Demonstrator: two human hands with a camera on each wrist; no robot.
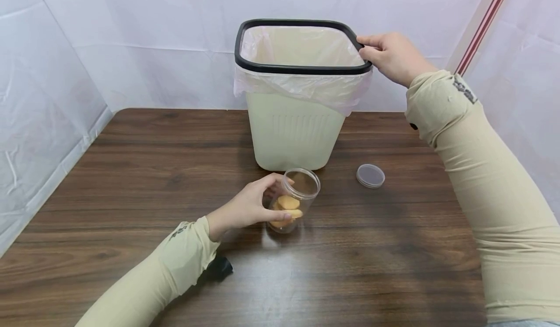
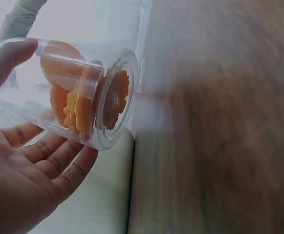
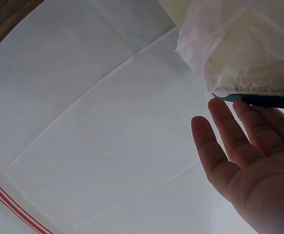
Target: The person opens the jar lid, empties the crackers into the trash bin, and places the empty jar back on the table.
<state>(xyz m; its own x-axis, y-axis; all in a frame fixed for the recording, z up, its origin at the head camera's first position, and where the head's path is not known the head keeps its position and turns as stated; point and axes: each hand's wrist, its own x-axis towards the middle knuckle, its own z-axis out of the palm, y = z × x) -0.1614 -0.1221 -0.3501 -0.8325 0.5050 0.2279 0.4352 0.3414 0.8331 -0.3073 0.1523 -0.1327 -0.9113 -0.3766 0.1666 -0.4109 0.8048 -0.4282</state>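
Observation:
My left hand (image 1: pixel 250 204) grips a clear, lidless jar (image 1: pixel 307 204) round its side, thumb across the near wall. Several orange-yellow cookies (image 2: pixel 86 114), some with wavy edges, lie at the jar's bottom. It leans slightly, and in the left wrist view its base hangs close over the table. A pale green trash can (image 1: pixel 293 132) stands behind the jar, a thin pinkish liner bag (image 1: pixel 302 88) folded over its mouth. At its back right corner my right hand (image 1: pixel 395 57) pinches the black rim ring (image 1: pixel 302 69); the other fingers extend below the rim in the right wrist view.
A round clear lid (image 1: pixel 370 175) lies on the dark wooden table (image 1: pixel 131 171), right of the jar. Near my left sleeve lies a small black object (image 1: pixel 220 268). White sheeting (image 1: pixel 153 40) rises behind and at both sides, with a red stripe (image 1: pixel 483 23) at the right.

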